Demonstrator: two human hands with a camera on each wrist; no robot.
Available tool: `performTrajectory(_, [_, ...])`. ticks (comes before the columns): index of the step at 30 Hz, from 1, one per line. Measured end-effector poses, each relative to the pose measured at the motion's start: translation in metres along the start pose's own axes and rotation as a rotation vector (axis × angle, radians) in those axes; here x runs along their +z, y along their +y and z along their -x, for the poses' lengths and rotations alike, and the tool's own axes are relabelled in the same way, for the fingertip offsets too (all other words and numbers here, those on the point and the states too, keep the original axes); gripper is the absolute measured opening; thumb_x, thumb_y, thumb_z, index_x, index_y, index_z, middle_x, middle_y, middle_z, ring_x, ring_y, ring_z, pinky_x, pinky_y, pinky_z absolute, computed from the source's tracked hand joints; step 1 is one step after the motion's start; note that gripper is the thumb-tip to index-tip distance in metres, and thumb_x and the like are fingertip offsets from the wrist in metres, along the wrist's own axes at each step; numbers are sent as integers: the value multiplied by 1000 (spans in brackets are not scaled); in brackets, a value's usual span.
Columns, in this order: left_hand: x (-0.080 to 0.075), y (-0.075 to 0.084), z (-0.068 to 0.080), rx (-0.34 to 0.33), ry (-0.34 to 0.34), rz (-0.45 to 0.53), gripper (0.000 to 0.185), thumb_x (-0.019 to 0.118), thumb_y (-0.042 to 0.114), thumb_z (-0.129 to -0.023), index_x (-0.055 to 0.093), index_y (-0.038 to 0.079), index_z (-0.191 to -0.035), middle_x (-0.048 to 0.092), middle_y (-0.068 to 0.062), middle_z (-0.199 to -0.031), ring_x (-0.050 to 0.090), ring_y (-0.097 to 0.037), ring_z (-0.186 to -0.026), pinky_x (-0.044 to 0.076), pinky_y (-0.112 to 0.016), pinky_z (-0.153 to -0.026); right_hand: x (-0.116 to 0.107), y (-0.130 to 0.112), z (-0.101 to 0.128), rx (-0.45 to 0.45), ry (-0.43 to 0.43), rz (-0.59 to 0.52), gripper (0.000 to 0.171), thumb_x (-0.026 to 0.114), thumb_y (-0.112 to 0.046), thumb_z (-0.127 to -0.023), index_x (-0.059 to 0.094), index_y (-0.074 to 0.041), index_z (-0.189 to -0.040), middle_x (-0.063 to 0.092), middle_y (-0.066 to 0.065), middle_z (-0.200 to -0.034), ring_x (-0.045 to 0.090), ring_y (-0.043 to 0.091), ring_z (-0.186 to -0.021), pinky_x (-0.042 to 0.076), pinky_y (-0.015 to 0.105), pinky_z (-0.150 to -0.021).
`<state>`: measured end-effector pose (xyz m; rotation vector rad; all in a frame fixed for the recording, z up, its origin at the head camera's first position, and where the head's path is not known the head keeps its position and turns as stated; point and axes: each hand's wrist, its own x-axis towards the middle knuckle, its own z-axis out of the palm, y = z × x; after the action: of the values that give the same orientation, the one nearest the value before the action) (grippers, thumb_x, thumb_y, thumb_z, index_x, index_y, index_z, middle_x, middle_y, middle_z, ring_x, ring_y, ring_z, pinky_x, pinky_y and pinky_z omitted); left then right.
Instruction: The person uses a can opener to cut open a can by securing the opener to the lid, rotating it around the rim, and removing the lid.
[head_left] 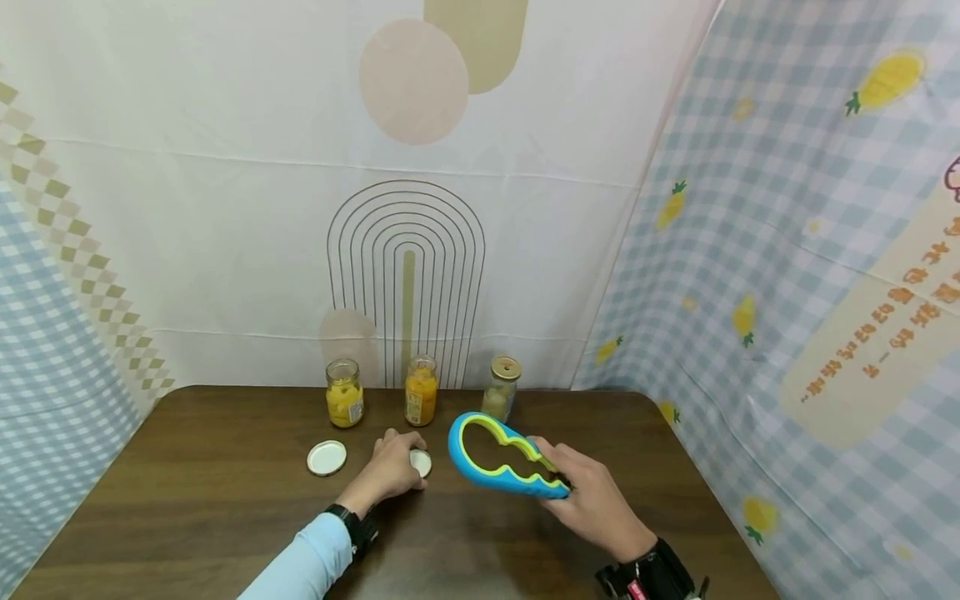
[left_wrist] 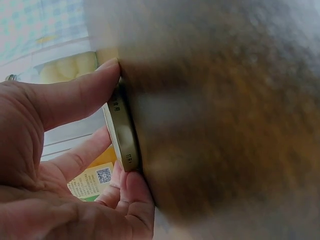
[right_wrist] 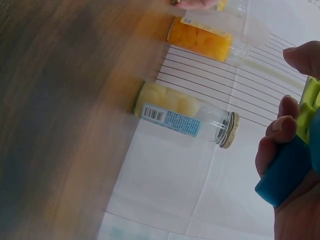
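With thumb and fingertips at opposite edges, my left hand (head_left: 392,468) pinches a white-lined jar lid (head_left: 422,463) low at the tabletop; in the left wrist view the lid (left_wrist: 121,132) shows its gold rim with small print. My right hand (head_left: 592,496) grips the handles of a blue and green jar opener (head_left: 512,482), its loop pointing left above the table. Behind the left hand stands an uncapped jar of orange fruit (head_left: 421,396). A capped jar of pale fruit (right_wrist: 167,107) is behind the opener, its gold lid (right_wrist: 230,131) on.
An uncapped jar of yellow fruit (head_left: 344,400) stands at the back left of the brown table (head_left: 187,517). In front of it lies another lid (head_left: 326,457), white inside facing up. A patterned cloth (head_left: 247,250) hangs behind the table, and a checked one (head_left: 750,250) at the right.
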<state>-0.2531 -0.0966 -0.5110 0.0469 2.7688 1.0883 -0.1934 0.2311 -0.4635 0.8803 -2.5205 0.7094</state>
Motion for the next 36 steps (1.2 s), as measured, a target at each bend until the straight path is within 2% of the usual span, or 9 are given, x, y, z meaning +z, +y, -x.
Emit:
performTrajectory(8, [0, 0, -1, 6, 1, 1, 56, 97, 7, -73, 72, 7, -122, 56, -19, -118, 48, -35, -107, 48, -49, -88, 0, -1, -1, 6, -11, 8, 71, 87, -11, -88, 60, -26, -152, 57, -16, -93, 45, -2, -78, 39, 19, -70])
performTrajectory(17, [4, -2, 2, 5, 20, 21, 70, 97, 7, -72, 66, 7, -135, 54, -21, -126, 46, -36, -112, 50, -50, -92, 4, 3, 1, 18, -21, -1, 70, 87, -11, -87, 61, -21, -151, 57, -16, -93, 45, -2, -78, 40, 18, -69])
performTrajectory(21, [2, -7, 3, 5, 56, 43, 78, 99, 13, -72, 62, 4, -140, 54, -24, -130, 48, -39, -117, 51, -56, -97, 2, 5, 0, 18, -20, 0, 73, 86, -9, -88, 58, -26, -153, 57, -15, -92, 43, -2, -76, 39, 19, -69])
performTrajectory(24, [-2, -10, 5, 12, 102, 23, 86, 101, 22, -72, 58, -1, -144, 55, -29, -135, 51, -45, -122, 51, -60, -101, -1, 6, -2, 23, -21, 12, 75, 87, -11, -88, 57, -28, -154, 59, -13, -93, 44, -2, -77, 39, 19, -69])
performTrajectory(29, [-11, -11, 18, 23, 114, -44, 97, 100, 32, -73, 52, -7, -148, 55, -33, -139, 52, -53, -132, 47, -65, -110, -5, 6, -1, 27, -16, 17, 73, 87, -11, -88, 59, -24, -153, 58, -13, -91, 43, -1, -76, 39, 19, -69])
performTrajectory(34, [-18, -9, 41, 44, 107, -72, 97, 99, 36, -75, 52, -7, -148, 57, -31, -139, 54, -50, -130, 45, -66, -111, -6, 8, 2, 29, -5, 14, 74, 88, -9, -86, 60, -24, -153, 54, -15, -89, 41, -3, -74, 38, 18, -68])
performTrajectory(36, [-20, -7, 52, 58, 116, -78, 95, 98, 37, -76, 53, -7, -148, 58, -31, -139, 55, -49, -129, 44, -66, -111, -6, 9, 3, 42, -8, 3, 76, 88, -9, -86, 59, -25, -154, 58, -13, -90, 42, -3, -75, 39, 18, -68])
